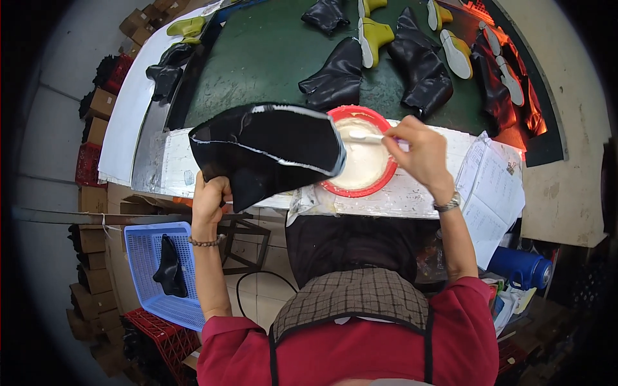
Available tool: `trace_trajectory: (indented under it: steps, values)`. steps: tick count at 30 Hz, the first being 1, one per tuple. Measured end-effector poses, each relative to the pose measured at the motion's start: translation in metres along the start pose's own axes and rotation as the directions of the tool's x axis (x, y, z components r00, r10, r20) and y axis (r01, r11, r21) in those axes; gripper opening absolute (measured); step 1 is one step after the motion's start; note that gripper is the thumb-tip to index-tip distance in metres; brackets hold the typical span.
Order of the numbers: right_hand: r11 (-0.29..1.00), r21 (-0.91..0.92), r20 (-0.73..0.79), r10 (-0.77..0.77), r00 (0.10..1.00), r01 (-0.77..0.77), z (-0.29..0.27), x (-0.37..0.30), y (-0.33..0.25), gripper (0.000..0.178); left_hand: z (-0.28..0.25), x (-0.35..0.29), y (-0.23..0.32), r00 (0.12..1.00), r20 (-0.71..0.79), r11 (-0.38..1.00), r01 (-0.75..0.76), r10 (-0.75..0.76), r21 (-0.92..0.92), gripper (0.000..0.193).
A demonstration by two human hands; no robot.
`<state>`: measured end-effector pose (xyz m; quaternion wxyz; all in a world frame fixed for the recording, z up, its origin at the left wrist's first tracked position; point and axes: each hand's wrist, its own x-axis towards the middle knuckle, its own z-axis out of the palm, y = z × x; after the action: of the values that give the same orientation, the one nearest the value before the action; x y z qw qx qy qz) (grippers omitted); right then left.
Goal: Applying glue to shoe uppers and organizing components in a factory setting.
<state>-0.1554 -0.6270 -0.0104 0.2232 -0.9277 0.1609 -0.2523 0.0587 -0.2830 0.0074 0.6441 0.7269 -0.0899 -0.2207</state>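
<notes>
My left hand (pixel 210 196) grips a black boot upper (pixel 257 138) by its lower left part, with the fingers partly hidden beneath it. Whitish lines run along the upper's seams, and a pale band edges its right end, which overlaps the left rim of a red bowl (pixel 391 174). Creamy white paste (pixel 367 165) lies in the bowl and coats its inner wall. Above it, my right hand (pixel 421 153) pinches a small brush (pixel 367 137) with a white handle. The brush points left, and its tip is close to the paste; I cannot tell whether they touch.
Beyond the white bench edge (pixel 425 201), a green work surface (pixel 257 61) carries several black boots (pixel 418 64) and yellow lasts (pixel 375 35). Written sheets (pixel 492 193) hang at the right, above a blue flask (pixel 521 269). A blue basket (pixel 138 257) at lower left holds a black boot piece (pixel 169 270).
</notes>
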Motion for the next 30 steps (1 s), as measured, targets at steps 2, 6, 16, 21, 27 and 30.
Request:
trace_trajectory:
  steps: [2,6,16,21,27,30]
  values:
    - [0.974,0.218,-0.062,-0.049,0.997,0.061,-0.013,0.010,-0.003,0.007,0.005,-0.005,0.008,0.995,-0.007,0.995,0.098,-0.098,0.003,0.014]
    - [0.834,0.505,-0.146,-0.171,0.974,0.222,-0.018,0.034,-0.026,0.016,0.007,-0.005,0.001,0.969,0.096,0.969,0.236,-0.228,-0.075,0.022]
    - [0.811,0.574,-0.133,-0.044,0.990,0.113,-0.016,0.006,-0.006,0.015,0.011,-0.007,0.011,0.972,0.155,0.944,0.210,-0.175,-0.253,0.032]
    - [0.782,0.560,-0.127,-0.247,0.961,0.275,-0.019,0.041,-0.023,0.014,0.031,-0.015,0.018,0.953,0.231,0.959,0.234,-0.194,-0.161,0.032]
    - [0.741,0.576,-0.195,-0.285,0.938,0.345,-0.022,0.054,-0.030,0.014,0.035,-0.013,0.019,0.948,0.251,0.959,0.238,-0.195,-0.155,0.032]
    - [0.794,0.536,-0.154,-0.244,0.957,0.288,-0.028,0.043,-0.026,0.012,0.040,-0.016,0.029,0.929,0.302,0.962,0.253,-0.212,-0.105,0.016]
